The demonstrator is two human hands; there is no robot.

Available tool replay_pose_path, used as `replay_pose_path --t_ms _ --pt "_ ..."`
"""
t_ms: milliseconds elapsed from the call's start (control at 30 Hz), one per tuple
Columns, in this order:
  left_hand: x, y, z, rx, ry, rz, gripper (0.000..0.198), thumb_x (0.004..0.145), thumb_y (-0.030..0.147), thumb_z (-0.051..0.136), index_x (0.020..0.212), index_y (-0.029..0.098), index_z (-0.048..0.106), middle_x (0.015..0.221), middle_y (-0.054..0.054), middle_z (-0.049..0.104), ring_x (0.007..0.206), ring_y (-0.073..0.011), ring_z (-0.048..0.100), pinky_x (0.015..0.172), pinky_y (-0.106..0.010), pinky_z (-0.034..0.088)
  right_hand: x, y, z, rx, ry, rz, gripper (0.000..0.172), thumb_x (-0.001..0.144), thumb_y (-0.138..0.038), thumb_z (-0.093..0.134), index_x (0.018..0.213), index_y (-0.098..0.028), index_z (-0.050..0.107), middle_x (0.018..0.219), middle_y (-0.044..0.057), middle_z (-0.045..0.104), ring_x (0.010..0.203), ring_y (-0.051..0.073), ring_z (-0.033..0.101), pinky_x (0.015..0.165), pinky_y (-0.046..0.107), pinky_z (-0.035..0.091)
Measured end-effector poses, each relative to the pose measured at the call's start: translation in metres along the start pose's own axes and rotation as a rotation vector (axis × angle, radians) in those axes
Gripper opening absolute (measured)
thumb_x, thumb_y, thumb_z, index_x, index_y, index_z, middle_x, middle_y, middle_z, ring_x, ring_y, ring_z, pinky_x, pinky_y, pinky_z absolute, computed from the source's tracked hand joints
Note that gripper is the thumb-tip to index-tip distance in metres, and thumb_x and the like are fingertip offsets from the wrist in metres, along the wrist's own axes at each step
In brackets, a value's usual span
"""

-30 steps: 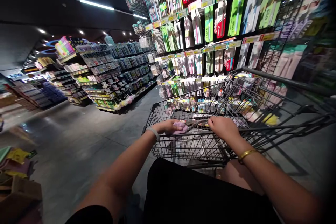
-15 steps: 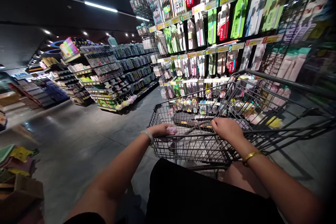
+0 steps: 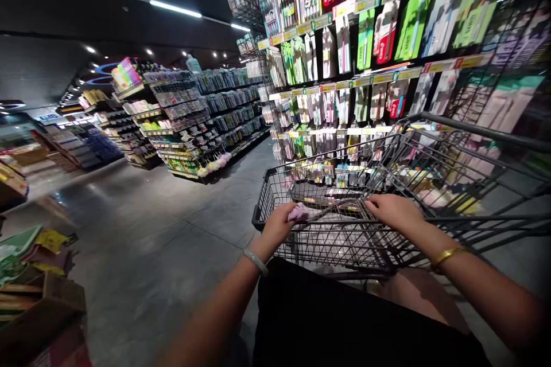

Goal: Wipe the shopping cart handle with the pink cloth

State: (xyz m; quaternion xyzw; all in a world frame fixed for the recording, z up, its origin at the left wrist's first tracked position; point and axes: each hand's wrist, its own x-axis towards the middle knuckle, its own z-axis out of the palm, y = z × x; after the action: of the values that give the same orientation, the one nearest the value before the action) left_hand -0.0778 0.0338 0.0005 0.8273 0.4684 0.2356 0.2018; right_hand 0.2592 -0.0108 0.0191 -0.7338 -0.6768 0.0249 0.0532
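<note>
While the left hand (image 3: 279,226) pins a cloth (image 3: 298,213) to its bar (image 3: 340,208) and the right hand (image 3: 394,210) grips alongside, the stiff cart (image 3: 473,126) should roll lightly.

Only a "5" reads on a hanging pack (image 3: 310,1); other labels blur.

The cart (image 3: 263,195) has shifted toward 3 o'clock in view. The left hand (image 3: 279,226) followed, its wrist dropping toward 6 o'clock.
</note>
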Motion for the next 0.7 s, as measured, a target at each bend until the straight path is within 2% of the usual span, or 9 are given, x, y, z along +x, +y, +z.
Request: replay_pose_path --t_ms 67,167,233,300,367,433,567,633,700 --pt "-0.002 0.002 0.007 -0.036 0.058 -0.032 0.034 0.093 0.041 0.058 0.123 0.026 0.059 0.123 -0.005 0.066 0.114 -0.0245 0.06 0.1 -0.036 0.045 0.007 -0.026 -0.001 0.134 -0.012 -0.137 0.046 0.095 -0.054 0.042 0.119 -0.027 0.069 0.125 0.01 0.067 0.108 0.027 0.065 0.086 0.037 0.049" --pt "0.0 -0.002 0.014 -0.142 0.136 -0.117 0.051 0.098 0.055 0.045 0.138 0.024 0.049 0.124 -0.008 0.068 0.11 -0.027 0.065 0.097 -0.04 0.048 0.019 -0.092 0.007 0.487 -0.109 -0.513 0.078 0.086 -0.063 0.058 0.153 -0.028 0.04 0.156 0.012 0.041 0.138 0.03 0.045 0.109 0.043 0.039" --pt "0.001 -0.009 0.014 -0.237 0.196 -0.15 0.065 0.101 0.06 0.031 0.151 0.019 0.034 0.127 -0.013 0.067 0.112 -0.0281 0.065 0.099 -0.041 0.048 0.025 -0.137 0.018 0.531 -0.169 -0.595 0.086 0.08 -0.062 0.066 0.154 -0.028 0.038 0.152 0.01 0.048 0.133 0.026 0.05 0.106 0.037 0.042" --pt "0.001 -0.019 0.009 -0.315 0.256 -0.137 0.075 0.101 0.063 0.022 0.157 0.014 0.018 0.134 -0.018 0.063 0.119 -0.0275 0.064 0.102 -0.04 0.047 0.029 -0.169 0.03 0.541 -0.187 -0.569 0.078 0.081 -0.055 0.068 0.15 -0.027 0.043 0.138 0.009 0.06 0.119 0.024 0.06 0.096 0.033 0.047" --pt "0.001 -0.028 -0.002 -0.289 0.298 -0.096 0.079 0.1 0.066 0.025 0.159 0.015 0.015 0.145 -0.019 0.055 0.131 -0.0268 0.057 0.106 -0.038 0.044 0.032 -0.184 0.039 0.53 -0.192 -0.481 0.063 0.084 -0.052 0.064 0.139 -0.024 0.052 0.119 0.009 0.069 0.101 0.023 0.065 0.084 0.032 0.049" --pt "0.002 -0.037 -0.014 -0.144 0.333 -0.096 0.075 0.1 0.064 0.029 0.158 0.018 0.021 0.155 -0.017 0.045 0.139 -0.0265 0.048 0.111 -0.038 0.04 0.034 -0.187 0.045 0.512 -0.204 -0.396 0.051 0.084 -0.054 0.062 0.125 -0.023 0.06 0.105 0.007 0.072 0.09 0.022 0.066 0.075 0.03 0.047" --pt "0.011 -0.051 -0.027 0.2 0.332 -0.395 0.067 0.101 0.058 0.033 0.153 0.016 0.035 0.157 -0.018 0.042 0.145 -0.032 0.039 0.119 -0.049 0.028 0.037 -0.185 0.041 0.476 -0.248 -0.333 0.038 0.083 -0.049 0.063 0.113 -0.026 0.063 0.097 0.001 0.072 0.083 0.018 0.064 0.068 0.025 0.043" --pt "0.015 -0.058 -0.025 0.259 0.275 -0.526 0.067 0.099 0.059 0.039 0.148 0.013 0.043 0.152 -0.022 0.046 0.142 -0.0364 0.042 0.116 -0.052 0.031 0.039 -0.192 0.035 0.444 -0.267 -0.324 0.034 0.082 -0.043 0.064 0.111 -0.024 0.064 0.095 0.002 0.071 0.082 0.018 0.064 0.068 0.025 0.043" --pt "0.017 -0.065 -0.021 0.254 0.243 -0.575 0.062 0.099 0.057 0.039 0.142 0.013 0.05 0.144 -0.024 0.054 0.134 -0.0364 0.052 0.109 -0.048 0.04 0.041 -0.204 0.029 0.413 -0.276 -0.335 0.033 0.08 -0.038 0.068 0.109 -0.022 0.065 0.096 0.003 0.07 0.086 0.02 0.064 0.071 0.028 0.045"
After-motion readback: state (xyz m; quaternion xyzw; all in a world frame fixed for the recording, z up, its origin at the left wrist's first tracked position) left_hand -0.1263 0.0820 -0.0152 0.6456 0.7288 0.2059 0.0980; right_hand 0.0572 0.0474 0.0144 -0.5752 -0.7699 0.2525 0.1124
